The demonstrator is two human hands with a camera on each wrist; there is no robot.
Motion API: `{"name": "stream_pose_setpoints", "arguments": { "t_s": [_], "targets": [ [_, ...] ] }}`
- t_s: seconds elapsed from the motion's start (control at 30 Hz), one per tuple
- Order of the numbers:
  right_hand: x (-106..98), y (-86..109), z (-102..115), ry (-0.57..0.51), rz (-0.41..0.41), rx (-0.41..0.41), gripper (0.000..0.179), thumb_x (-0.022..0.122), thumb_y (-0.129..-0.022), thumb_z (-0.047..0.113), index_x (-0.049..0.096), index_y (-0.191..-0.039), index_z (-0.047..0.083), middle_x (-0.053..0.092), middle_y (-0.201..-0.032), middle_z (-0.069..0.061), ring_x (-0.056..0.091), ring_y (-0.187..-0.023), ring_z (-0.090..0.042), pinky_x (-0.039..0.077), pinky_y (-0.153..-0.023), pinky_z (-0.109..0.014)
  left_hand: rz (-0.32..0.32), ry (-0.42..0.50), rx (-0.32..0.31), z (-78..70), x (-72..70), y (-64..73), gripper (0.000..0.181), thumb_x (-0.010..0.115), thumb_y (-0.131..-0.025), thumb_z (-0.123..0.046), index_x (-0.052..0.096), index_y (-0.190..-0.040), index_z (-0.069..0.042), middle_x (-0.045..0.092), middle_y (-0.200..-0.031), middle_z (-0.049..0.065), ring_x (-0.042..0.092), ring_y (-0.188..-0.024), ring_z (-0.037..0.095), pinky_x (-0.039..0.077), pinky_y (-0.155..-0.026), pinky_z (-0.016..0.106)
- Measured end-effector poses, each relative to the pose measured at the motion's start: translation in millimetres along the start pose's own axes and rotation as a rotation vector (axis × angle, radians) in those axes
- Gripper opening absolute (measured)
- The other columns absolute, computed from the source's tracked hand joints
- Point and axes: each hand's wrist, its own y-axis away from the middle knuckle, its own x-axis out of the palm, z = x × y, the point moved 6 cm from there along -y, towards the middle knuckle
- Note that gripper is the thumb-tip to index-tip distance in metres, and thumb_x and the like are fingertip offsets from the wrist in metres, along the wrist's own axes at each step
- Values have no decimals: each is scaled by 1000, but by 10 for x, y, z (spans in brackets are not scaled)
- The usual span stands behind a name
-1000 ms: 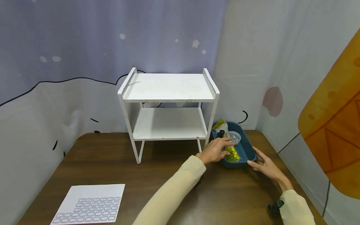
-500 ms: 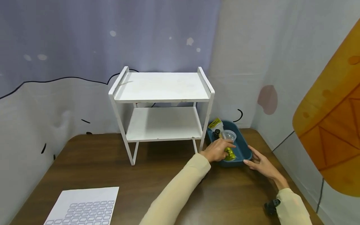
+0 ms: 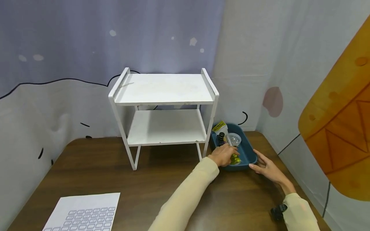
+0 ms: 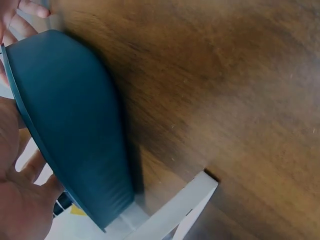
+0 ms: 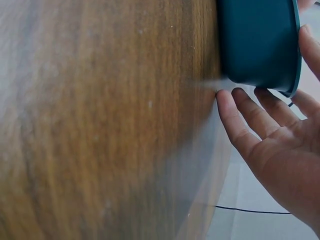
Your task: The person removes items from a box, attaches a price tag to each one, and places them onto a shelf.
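Note:
A blue plastic bin (image 3: 248,149) stands on the table right of the white shelf unit. My left hand (image 3: 224,154) reaches over its left side, fingers bent down among the contents; whether they grip anything is hidden. Around these fingers lie a shiny yellow packet (image 3: 235,159), a dark-capped bottle (image 3: 221,137), a round clear container (image 3: 234,139) and a white packet with a yellow label (image 3: 220,126). A pale, tilted item (image 3: 228,140) shows just above the knuckles. My right hand (image 3: 270,168) touches the bin's near right corner, thumb and fingers spread and fairly straight.
The white two-tier shelf (image 3: 166,126) stands close to the bin's left side. A printed sheet of paper (image 3: 83,210) lies at the front left of the brown wooden table (image 3: 144,189). A fabric backdrop (image 3: 167,38) hangs behind.
My left hand's fingers have lowered and bent further into the bin, covering more of the yellow packet. The right hand stays at the corner. The head view has shifted slightly right.

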Motion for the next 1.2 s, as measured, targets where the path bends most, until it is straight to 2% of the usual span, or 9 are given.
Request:
{"name": "stream_pose_setpoints", "arguments": {
  "t_s": [0.17,0.43,0.6,0.77,1.0,1.2],
  "targets": [
    [-5,7,-2,5,1,-8,83,63,-99,17,8,-159,2,25,-152,-43,41,-134,-56,59,-86,-37,-6,14,11,-10,8,-33,45,70,-91,-10,67,-131,-31,60,-140,-13,61,-121,10,53,-97,27],
    [-40,55,3,7,-7,9,84,63,-99,18,8,-159,1,23,-153,-43,38,-135,-57,58,-89,-41,36,47,32,-53,29,-94,49,70,-91,-8,65,-134,-30,57,-145,-12,59,-125,9,52,-98,27],
    [-19,42,-4,-16,8,5,84,63,-99,17,7,-160,3,23,-154,-41,37,-136,-57,57,-90,-40,37,60,11,-15,62,-114,49,70,-91,-7,65,-134,-31,61,-140,-13,61,-122,8,54,-94,26],
    [6,22,-11,-37,10,16,84,64,-98,19,8,-160,4,23,-155,-40,35,-138,-56,56,-91,-35,45,54,-9,20,81,-122,47,69,-92,-7,66,-133,-30,63,-134,-8,63,-118,10,55,-90,27],
    [6,18,0,-27,4,19,84,65,-98,20,10,-160,4,25,-155,-39,36,-138,-55,56,-93,-37,16,63,-18,39,68,-137,35,73,-89,-9,75,-118,-27,63,-119,-5,65,-98,12,56,-81,27],
    [-19,28,-17,-13,-5,31,85,65,-98,21,10,-160,5,25,-155,-38,36,-139,-54,56,-92,-35,-36,77,-5,39,72,-159,25,70,-90,-8,80,-105,-24,67,-106,-7,64,-86,10,55,-70,26]
  ]
}}
